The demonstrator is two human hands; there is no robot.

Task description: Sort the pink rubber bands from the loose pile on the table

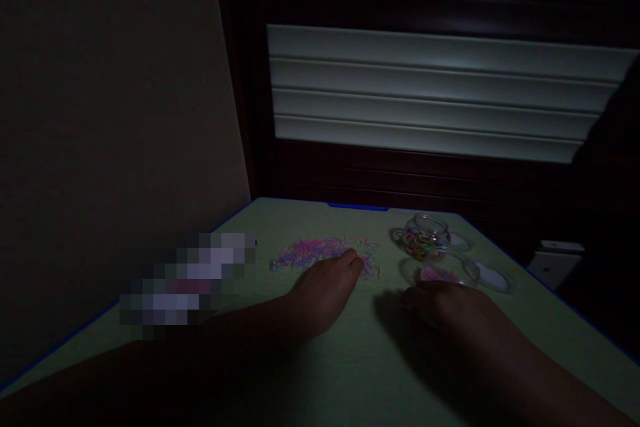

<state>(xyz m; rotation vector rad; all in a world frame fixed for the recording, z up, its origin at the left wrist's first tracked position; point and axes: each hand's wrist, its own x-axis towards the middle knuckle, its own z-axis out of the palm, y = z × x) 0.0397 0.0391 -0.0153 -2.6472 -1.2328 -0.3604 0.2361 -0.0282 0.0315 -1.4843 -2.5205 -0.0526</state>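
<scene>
A loose pile of thin pink and purple bands [313,252], which look like small elastic bands, lies spread on the pale green table [350,367]. My left hand [327,290] rests at the pile's right side, fingers pinched together; what they hold is hidden. Lower right, my right hand [445,303] is closed, its fingertips in shadow beside a clear jar [467,267] with pink bands inside. The hand covers part of that jar, and I cannot make out anything in its fingers. Behind it stands a second clear jar [429,225] holding multicoloured bands.
Two round clear lids, a near one [495,278] and a far one [460,241], lie right of the jars. A pixelated object [195,280] is at the table's left. Beyond the right edge are white boxes [553,267]. A wall [115,93] and slatted panel [425,93] enclose the table.
</scene>
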